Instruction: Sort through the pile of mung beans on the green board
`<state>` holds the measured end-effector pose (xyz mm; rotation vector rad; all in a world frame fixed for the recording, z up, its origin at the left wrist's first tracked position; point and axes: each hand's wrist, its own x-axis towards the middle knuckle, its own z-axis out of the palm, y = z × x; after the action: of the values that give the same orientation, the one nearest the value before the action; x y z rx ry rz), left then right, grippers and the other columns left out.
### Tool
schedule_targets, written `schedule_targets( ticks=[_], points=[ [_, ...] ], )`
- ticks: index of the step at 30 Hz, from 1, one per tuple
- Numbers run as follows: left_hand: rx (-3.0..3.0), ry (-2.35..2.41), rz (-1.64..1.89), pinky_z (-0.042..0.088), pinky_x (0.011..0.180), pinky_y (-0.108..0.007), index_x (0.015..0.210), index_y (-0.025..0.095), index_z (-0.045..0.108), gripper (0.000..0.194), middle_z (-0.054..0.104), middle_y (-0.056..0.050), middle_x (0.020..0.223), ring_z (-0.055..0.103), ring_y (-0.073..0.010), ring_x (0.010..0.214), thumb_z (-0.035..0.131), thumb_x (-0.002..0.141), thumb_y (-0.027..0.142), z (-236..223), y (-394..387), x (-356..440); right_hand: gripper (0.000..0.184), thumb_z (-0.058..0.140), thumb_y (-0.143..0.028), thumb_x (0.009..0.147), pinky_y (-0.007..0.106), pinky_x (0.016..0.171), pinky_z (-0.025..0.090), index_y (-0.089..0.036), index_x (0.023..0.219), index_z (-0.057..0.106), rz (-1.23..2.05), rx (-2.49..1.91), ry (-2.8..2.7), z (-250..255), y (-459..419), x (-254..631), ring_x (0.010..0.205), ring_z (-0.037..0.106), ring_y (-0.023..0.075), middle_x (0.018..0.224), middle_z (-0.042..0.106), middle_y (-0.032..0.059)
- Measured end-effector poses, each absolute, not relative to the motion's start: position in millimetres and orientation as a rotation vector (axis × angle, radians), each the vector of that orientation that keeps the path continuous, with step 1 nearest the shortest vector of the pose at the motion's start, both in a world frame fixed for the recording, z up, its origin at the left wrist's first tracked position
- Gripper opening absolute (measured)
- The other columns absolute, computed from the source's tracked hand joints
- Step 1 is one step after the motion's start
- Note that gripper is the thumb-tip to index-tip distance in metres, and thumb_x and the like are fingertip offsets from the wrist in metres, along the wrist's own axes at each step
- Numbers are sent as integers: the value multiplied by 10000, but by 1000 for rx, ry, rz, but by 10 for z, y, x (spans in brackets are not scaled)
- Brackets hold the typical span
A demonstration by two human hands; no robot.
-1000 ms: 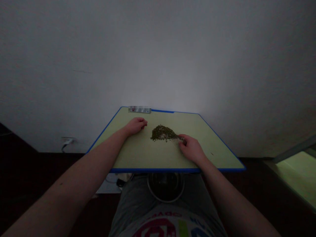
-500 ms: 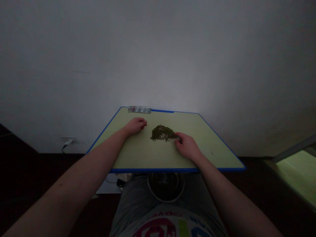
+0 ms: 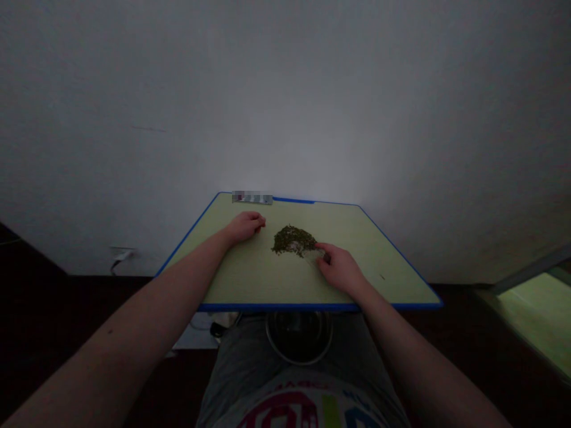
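A small heap of dark green grains lies near the middle of a pale green table with a blue rim. My right hand rests on the table just right of the heap, fingers curled and fingertips touching the heap's near right edge. My left hand lies on the table left of the heap, fingers curled loosely, a short gap from the grains. Nothing shows inside either hand.
A round bowl sits in my lap under the table's near edge. A small flat strip lies at the table's far edge against the white wall. A second greenish surface shows at the far right. A cable lies on the floor, left.
My right hand has slid a little left along the heap's near edge, pushing stray grains inward. The left hand has stayed put.
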<state>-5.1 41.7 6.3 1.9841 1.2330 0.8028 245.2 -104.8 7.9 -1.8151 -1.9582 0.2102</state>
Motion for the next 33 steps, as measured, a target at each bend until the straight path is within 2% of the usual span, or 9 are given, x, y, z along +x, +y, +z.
schedule_targets(
  ticks=[12,33],
  points=[
    [1964,1222,798,315,490,-229,649,148,544,268,482,15,535,408,-90,482,457,700,395,95,379,-47,392,473,-223,761,226,596,352,-196,1147,538,191,-1838,-1953,109,-1048,2459,628,526,128,728,619,19],
    [1964,1229,796,315,484,-226,627,152,526,254,474,20,521,403,-89,475,471,702,388,77,393,-49,366,496,-225,744,225,571,345,-187,1099,577,214,-1860,-1890,111,-1008,2534,594,515,121,677,600,13]
  ],
)
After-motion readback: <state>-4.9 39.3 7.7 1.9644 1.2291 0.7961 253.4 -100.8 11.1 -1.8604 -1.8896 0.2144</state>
